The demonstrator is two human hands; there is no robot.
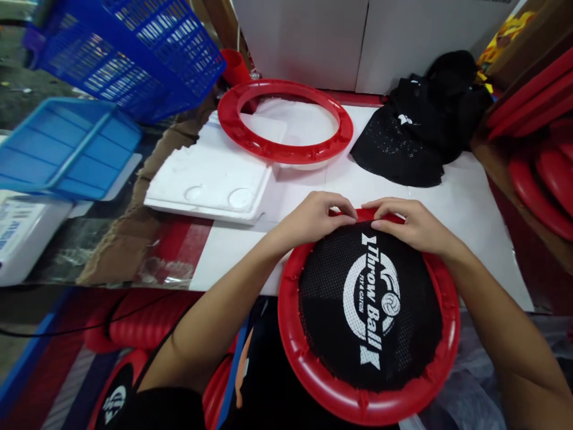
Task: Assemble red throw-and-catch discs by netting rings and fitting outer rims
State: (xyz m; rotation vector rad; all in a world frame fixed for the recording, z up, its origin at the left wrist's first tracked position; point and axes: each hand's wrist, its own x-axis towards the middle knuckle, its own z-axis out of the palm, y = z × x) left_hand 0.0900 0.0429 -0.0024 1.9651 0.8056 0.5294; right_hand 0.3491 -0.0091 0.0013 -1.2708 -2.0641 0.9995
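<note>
Both hands, left hand (313,218) and right hand (412,224), pinch the far edge of one black mesh (371,304) reading "Throw Ball" on a red ring (358,400) at the near surface (470,197) edge. A second, bare red ring (285,121) lies farther off.

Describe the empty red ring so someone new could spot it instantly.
Start at the white table and look to its far edge, below the white wall panels. The empty red ring lies flat there, beside a black mesh pile. Unlike the red ring under the hands, it has no black net.
</note>
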